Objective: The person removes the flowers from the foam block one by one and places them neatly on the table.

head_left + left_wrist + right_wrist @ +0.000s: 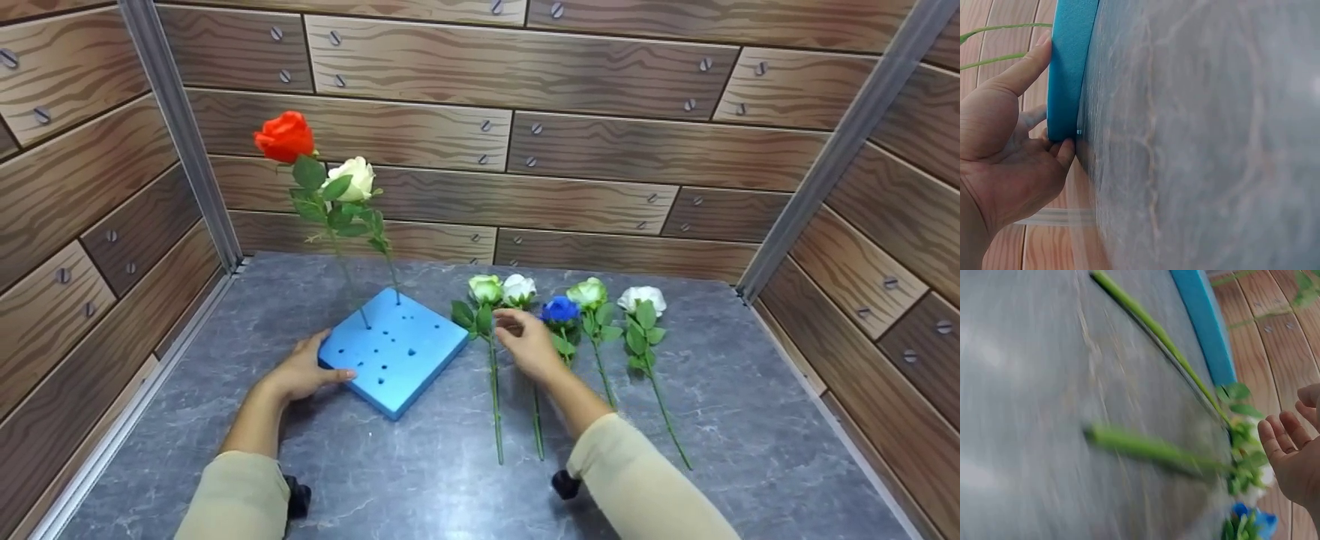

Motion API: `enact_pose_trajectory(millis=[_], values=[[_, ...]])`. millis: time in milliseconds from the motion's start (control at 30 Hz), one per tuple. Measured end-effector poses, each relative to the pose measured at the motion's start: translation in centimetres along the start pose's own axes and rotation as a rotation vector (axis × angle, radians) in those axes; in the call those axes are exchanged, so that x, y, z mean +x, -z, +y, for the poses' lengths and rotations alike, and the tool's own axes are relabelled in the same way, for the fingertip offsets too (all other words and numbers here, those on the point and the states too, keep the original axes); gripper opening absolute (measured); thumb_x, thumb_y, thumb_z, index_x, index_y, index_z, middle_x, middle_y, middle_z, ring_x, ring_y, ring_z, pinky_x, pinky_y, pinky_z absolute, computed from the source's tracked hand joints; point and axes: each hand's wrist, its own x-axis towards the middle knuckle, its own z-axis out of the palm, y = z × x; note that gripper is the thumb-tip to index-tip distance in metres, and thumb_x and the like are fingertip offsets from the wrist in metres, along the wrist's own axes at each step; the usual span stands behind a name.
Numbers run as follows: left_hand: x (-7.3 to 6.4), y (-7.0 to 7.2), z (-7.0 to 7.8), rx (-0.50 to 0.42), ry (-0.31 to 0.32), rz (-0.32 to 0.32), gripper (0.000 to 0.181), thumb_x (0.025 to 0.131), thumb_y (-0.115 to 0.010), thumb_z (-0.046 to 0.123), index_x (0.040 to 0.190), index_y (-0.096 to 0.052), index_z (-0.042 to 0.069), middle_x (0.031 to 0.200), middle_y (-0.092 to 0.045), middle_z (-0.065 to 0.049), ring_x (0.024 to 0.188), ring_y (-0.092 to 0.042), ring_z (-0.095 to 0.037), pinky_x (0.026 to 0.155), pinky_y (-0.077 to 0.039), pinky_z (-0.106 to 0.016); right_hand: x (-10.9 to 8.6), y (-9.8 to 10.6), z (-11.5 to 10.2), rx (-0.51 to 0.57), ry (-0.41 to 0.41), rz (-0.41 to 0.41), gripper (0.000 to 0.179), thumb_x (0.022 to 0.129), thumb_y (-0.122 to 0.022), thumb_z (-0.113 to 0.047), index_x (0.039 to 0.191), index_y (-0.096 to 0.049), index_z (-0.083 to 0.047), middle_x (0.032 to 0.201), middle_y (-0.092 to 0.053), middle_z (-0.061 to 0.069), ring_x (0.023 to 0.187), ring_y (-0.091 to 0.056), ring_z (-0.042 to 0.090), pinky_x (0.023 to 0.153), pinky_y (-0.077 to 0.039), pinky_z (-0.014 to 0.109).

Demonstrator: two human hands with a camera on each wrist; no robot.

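A blue foam block (420, 360) dotted with holes lies on the table. My left hand (298, 373) grips its left corner, the thumb on top and the other fingers at the side edge. Standing upright in the block are a red rose (285, 138) and a cream rose (358, 180). My right hand (531, 346) hovers over the row of lying roses, fingers loosely bent and holding nothing. Nearest to it are a green-white rose (485, 289), a white rose (518, 290) and a blue rose (560, 310). The forearm partly hides some stems.
Farther right lie another green-white rose (587, 294) and another white rose (643, 301), stems toward me. Wood-patterned panels (517, 67) with metal corner posts (184, 142) enclose the grey marbled table (420, 487) at the back and sides.
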Motion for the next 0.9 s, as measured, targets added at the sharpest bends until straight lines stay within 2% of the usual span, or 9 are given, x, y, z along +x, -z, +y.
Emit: enact_pose_trajectory(millis=[133, 367, 600, 767, 900], values=[[0.4, -0.1, 0.1, -0.002, -0.015, 0.007, 0.116, 0.096, -0.083, 0.043, 0.174, -0.006, 0.002, 0.177, -0.003, -0.036, 0.165, -0.006, -0.059, 0.134, -0.015, -0.072, 0.4, -2.3, -0.4, 0.020, 0.028, -0.037, 0.032, 0.102, -0.068, 0.000, 0.132, -0.069, 0.008, 0.126, -0.073, 0.032, 0.115, -0.072, 0.041, 0.104, -0.060, 0.049], [0.8, -0.4, 0.3, -0.008, -0.001, 0.010, 0.118, 0.095, -0.084, 0.045, 0.174, -0.007, 0.004, 0.178, -0.003, -0.035, 0.165, -0.006, -0.059, 0.134, -0.015, -0.072, 1.1, -5.1, -1.1, 0.050, -0.007, -0.107, 0.033, 0.107, -0.065, -0.007, 0.138, -0.069, 0.002, 0.131, -0.072, 0.025, 0.121, -0.069, 0.036, 0.105, -0.059, 0.049], [0.7, -0.1, 0.4, -0.033, -0.004, 0.021, 0.117, 0.095, -0.085, 0.042, 0.174, -0.007, 0.005, 0.178, -0.003, -0.034, 0.165, -0.006, -0.059, 0.134, -0.015, -0.072, 2.2, -8.9, -2.3, 0.139, -0.007, -0.121, 0.034, 0.102, -0.070, -0.005, 0.135, -0.070, 0.005, 0.127, -0.073, 0.026, 0.114, -0.073, 0.032, 0.097, -0.063, 0.034], [0.5, 0.0, 0.2, -0.020, 0.005, 0.033, 0.118, 0.094, -0.085, 0.044, 0.174, -0.008, 0.005, 0.178, -0.004, -0.034, 0.165, -0.006, -0.059, 0.134, -0.014, -0.073, 2.9, -12.0, -3.1, 0.141, -0.007, -0.160, 0.035, 0.102, -0.072, -0.007, 0.135, -0.071, 0.003, 0.127, -0.074, 0.024, 0.113, -0.073, 0.031, 0.095, -0.064, 0.035], [0.3, -0.3, 0.0, -0.023, 0.019, 0.039, 0.118, 0.094, -0.086, 0.046, 0.174, -0.009, 0.005, 0.178, -0.007, -0.033, 0.165, -0.009, -0.058, 0.134, -0.017, -0.071, 3.2, -13.5, -3.6, 0.125, -0.013, -0.206, 0.035, 0.104, -0.071, -0.010, 0.138, -0.070, 0.001, 0.130, -0.073, 0.023, 0.116, -0.073, 0.031, 0.089, -0.064, 0.033]])
